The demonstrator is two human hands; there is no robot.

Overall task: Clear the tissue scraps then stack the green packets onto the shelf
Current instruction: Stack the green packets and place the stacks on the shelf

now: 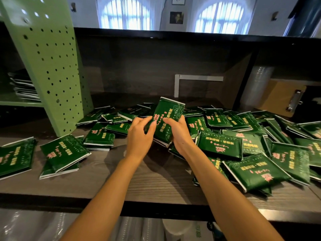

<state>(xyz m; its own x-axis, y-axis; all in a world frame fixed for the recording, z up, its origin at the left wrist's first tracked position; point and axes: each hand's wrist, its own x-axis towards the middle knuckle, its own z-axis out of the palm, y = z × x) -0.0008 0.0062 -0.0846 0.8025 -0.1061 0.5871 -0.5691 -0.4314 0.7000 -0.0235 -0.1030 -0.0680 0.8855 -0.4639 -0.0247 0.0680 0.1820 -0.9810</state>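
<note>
Both my hands are curled round one small bundle (pixel 167 117) of green packets. My left hand (pixel 140 136) pinches its left edge with the fingertips. My right hand (pixel 179 134) wraps the right edge, thumb laid across the printed face. The bundle stands up off the counter (pixel 149 181), its long axis running away from me and leaning a little to the right. Its lower end sits between my wrists, where white edges show uneven (I judge it wants squaring before it goes anywhere).

The coming move turns on one relation. The green shelf (pixel 19 103) lies well to my left and somewhat beyond the grip, and the perforated side panel (pixel 57 66) stands slanting between the two. My left hand is the nearer, so I expect it would carry, passing round the panel's near side. A stack (pixel 24 87) of packets already lies on that shelf, with what looks like dark open space above it.

Loose packets (pixel 243 140) crowd the counter just right of my hands and behind them, and a few lie apart on the left. The bare strip of counter under my forearms gives room to draw back. I see no tissue scraps anywhere in view.
</note>
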